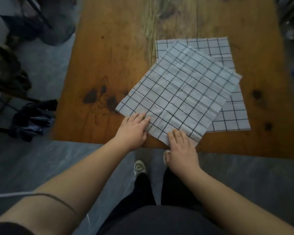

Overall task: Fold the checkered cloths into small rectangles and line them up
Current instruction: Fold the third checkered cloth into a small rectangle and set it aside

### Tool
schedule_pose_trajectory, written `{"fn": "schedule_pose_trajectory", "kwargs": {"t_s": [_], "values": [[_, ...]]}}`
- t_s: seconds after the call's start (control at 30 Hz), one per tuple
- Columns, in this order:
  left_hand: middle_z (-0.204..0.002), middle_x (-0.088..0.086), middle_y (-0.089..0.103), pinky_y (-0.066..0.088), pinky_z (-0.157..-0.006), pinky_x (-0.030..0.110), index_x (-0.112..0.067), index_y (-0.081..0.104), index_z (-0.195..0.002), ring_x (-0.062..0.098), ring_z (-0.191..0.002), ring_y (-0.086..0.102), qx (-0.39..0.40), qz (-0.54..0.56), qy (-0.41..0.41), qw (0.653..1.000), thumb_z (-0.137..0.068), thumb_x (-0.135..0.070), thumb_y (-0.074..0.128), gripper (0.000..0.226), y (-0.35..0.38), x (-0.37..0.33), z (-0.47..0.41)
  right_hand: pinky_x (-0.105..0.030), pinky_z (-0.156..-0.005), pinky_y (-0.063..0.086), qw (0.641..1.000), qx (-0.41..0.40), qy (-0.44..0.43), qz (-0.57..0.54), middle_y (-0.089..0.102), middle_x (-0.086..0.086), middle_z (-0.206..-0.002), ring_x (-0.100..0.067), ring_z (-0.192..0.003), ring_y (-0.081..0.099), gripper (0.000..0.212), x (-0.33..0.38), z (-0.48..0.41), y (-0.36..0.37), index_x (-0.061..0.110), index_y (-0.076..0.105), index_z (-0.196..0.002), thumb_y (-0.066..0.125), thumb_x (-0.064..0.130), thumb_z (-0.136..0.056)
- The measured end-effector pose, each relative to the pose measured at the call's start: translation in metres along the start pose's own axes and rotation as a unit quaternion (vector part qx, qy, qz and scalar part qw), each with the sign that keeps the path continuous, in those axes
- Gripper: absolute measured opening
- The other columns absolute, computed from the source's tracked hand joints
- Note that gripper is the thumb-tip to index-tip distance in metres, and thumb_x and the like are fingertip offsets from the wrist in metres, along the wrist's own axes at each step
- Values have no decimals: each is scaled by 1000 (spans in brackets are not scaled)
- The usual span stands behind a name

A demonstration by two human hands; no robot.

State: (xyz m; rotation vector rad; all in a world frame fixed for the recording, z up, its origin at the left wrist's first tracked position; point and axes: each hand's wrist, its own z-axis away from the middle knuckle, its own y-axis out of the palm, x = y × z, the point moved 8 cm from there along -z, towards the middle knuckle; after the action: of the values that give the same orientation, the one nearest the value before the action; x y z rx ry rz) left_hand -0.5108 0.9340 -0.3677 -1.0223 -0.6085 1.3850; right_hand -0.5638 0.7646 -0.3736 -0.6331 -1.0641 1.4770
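I see my left hand (133, 128) and right hand (181, 143) pressed flat, fingers spread, on the top checkered cloth (178, 94) on the table (109, 56).

A cluttered workroom or storeroom, seemingly: a worn, stained wooden bench (109, 65) on grey floor (49, 65), dark bags and bundles (32, 116) heaped left of the bench.

The top checkered cloth (176, 92) hides most of the cloths beneath (231, 114), so their count is unclear. The wooden table (109, 65) is cut off at the top edge, and the floor clutter (24, 116) is too blurred to identify.
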Motion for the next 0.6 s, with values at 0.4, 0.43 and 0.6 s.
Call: {"fn": "schedule_pose_trajectory", "kwargs": {"t_s": [0.4, 0.43, 0.6], "values": [[-154, 1, 29, 16, -121, 44, -38, 19, -153, 26, -145, 21, -39, -16, 26, 999, -86, -51, 69, 85, 40, 37, 64, -43, -118, 24, 996, -64, -44, -36, 45, -8, -147, -29, -138, 34, 68, -19, 16, 12, 16, 52, -139, 62, 1, -74], [-160, 3, 19, 8, -124, 46, -38, 16, -154, 28, -150, 11, -38, -21, 26, 999, -85, -50, 70, 89, 42, 40, 64, -42, -116, 26, 996, -71, -51, -35, 47, -9, -144, -31, -136, 38, 68, -21, 16, 11, 15, 53, -137, 63, 0, -72], [-170, 2, 1, -5, -125, 46, -35, 4, -159, 25, -156, -7, -34, -59, 39, 997, -93, -30, 60, 87, 53, 54, 63, -47, -120, 20, 996, -78, -41, -21, 37, -9, -155, -27, -145, 21, 78, -27, 20, 6, 17, 47, -144, 59, -5, -71]]}}
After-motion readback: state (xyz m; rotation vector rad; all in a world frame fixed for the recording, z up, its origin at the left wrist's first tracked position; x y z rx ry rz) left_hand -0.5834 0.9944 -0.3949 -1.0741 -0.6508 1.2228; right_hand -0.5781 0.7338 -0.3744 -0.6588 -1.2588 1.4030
